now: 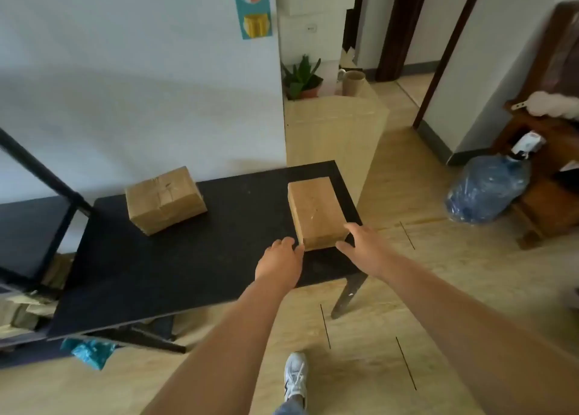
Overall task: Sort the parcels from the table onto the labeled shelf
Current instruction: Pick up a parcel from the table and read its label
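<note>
Two brown taped parcels lie on a black table (194, 258). The nearer parcel (315, 212) sits at the table's right end. My left hand (279, 262) touches its near-left corner with the fingers slightly curled. My right hand (360, 242) is spread at its near-right corner, fingertips against the side. Neither hand has closed around it, and the parcel rests flat on the table. The second parcel (165, 199) lies farther left, near the wall. A black shelf frame (47, 179) stands at the left edge, with more parcels low down on it (18, 313).
A pale wooden cabinet (335, 132) with a potted plant (302, 78) stands behind the table's right end. A blue water jug (487, 189) and dark wooden furniture (551, 164) are at the right. A teal bag (91, 352) lies under the table. My shoe (294, 375) is on the floor.
</note>
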Action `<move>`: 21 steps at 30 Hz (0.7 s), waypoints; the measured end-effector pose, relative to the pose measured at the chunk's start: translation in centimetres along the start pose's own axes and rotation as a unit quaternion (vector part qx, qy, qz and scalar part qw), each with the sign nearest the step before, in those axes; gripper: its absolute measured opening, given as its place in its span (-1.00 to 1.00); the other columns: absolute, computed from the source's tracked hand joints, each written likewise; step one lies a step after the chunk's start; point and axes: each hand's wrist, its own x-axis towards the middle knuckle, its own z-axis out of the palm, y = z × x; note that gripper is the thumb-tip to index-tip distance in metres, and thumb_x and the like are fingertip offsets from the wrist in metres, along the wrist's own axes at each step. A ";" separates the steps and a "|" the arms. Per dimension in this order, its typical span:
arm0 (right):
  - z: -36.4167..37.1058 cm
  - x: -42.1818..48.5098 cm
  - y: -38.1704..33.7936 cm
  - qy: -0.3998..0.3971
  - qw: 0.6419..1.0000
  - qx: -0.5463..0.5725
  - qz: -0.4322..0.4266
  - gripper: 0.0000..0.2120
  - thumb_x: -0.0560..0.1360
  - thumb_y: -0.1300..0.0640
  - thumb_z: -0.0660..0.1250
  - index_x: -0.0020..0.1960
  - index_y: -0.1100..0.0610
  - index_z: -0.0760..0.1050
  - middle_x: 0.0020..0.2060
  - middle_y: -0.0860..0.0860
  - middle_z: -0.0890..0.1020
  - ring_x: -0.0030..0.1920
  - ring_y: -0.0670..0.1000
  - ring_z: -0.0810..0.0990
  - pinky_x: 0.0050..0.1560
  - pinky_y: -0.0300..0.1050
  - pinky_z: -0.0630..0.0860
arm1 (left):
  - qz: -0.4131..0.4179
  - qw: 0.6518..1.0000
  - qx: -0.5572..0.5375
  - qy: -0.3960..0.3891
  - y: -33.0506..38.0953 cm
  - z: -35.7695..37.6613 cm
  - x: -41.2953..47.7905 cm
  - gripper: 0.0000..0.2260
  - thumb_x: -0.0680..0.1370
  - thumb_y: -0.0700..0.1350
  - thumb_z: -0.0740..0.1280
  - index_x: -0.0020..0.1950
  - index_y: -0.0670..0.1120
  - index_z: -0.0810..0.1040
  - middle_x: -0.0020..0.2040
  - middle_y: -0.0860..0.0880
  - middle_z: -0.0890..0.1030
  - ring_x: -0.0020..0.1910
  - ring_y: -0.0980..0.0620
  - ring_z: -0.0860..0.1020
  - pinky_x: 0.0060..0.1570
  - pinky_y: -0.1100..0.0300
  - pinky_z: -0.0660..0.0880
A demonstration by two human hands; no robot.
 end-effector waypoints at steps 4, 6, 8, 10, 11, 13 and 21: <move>-0.3 3.8 -0.6 -0.014 0.999 0.008 0.033 -0.38 0.64 -0.10 0.22 0.62 0.08 0.15 0.52 0.10 0.38 0.44 0.14 0.44 0.38 0.10 0.45 | -0.045 0.998 -0.038 -0.031 0.0 -0.3 5.2 -0.70 0.71 -0.10 0.07 0.39 -0.11 0.44 0.35 -0.16 0.52 0.26 -0.16 0.53 0.25 -0.04 0.48; -0.2 5.5 -0.7 -0.018 0.999 0.007 0.046 -0.37 0.64 -0.10 0.23 0.62 0.07 0.14 0.53 0.10 0.37 0.47 0.14 0.41 0.40 0.10 0.43 | -0.054 0.997 -0.027 -0.055 0.5 -0.3 7.2 -0.63 0.72 -0.19 0.06 0.53 -0.16 0.33 0.50 -0.15 0.39 0.44 -0.14 0.41 0.40 0.00 0.38; 0.0 6.7 -0.8 -0.021 0.998 0.009 0.056 -0.36 0.64 -0.08 0.25 0.63 0.07 0.13 0.54 0.10 0.36 0.50 0.15 0.37 0.42 0.09 0.38 | -0.061 0.996 -0.007 -0.062 0.9 -0.1 8.6 -0.60 0.72 -0.24 0.06 0.57 -0.20 0.27 0.56 -0.15 0.31 0.50 -0.13 0.34 0.45 -0.01 0.33; 0.2 7.8 -0.6 -0.026 0.997 0.011 0.066 -0.35 0.63 -0.06 0.27 0.63 0.07 0.12 0.54 0.10 0.34 0.50 0.14 0.35 0.42 0.08 0.38 | -0.069 0.995 -0.007 -0.078 0.9 0.3 10.2 -0.61 0.72 -0.22 0.06 0.56 -0.19 0.28 0.53 -0.16 0.34 0.47 -0.14 0.37 0.42 0.00 0.36; 0.3 8.4 -0.6 -0.026 0.997 0.011 0.067 -0.35 0.63 -0.05 0.28 0.63 0.07 0.11 0.53 0.10 0.34 0.50 0.14 0.36 0.41 0.08 0.39 | -0.075 0.994 -0.021 -0.080 0.8 0.6 10.9 -0.62 0.72 -0.20 0.06 0.55 -0.17 0.31 0.51 -0.17 0.38 0.44 -0.15 0.41 0.40 0.01 0.39; 0.3 9.6 -0.8 -0.027 0.997 0.010 0.067 -0.35 0.62 -0.04 0.29 0.62 0.05 0.12 0.50 0.11 0.36 0.46 0.13 0.40 0.37 0.05 0.43 | -0.077 0.992 -0.053 -0.090 0.8 1.1 11.9 -0.63 0.71 -0.16 0.06 0.52 -0.16 0.35 0.45 -0.18 0.46 0.39 -0.16 0.46 0.36 0.01 0.42; 0.7 11.7 -1.5 -0.019 0.998 0.010 0.053 -0.41 0.59 -0.03 0.35 0.55 0.00 0.23 0.37 0.12 0.41 0.22 0.09 0.58 0.13 -0.08 0.56 | -0.141 0.970 -0.194 -0.040 1.9 1.5 12.1 -0.62 0.72 0.00 0.04 0.52 -0.01 0.36 0.36 -0.09 0.48 0.06 0.05 0.51 -0.12 0.23 0.43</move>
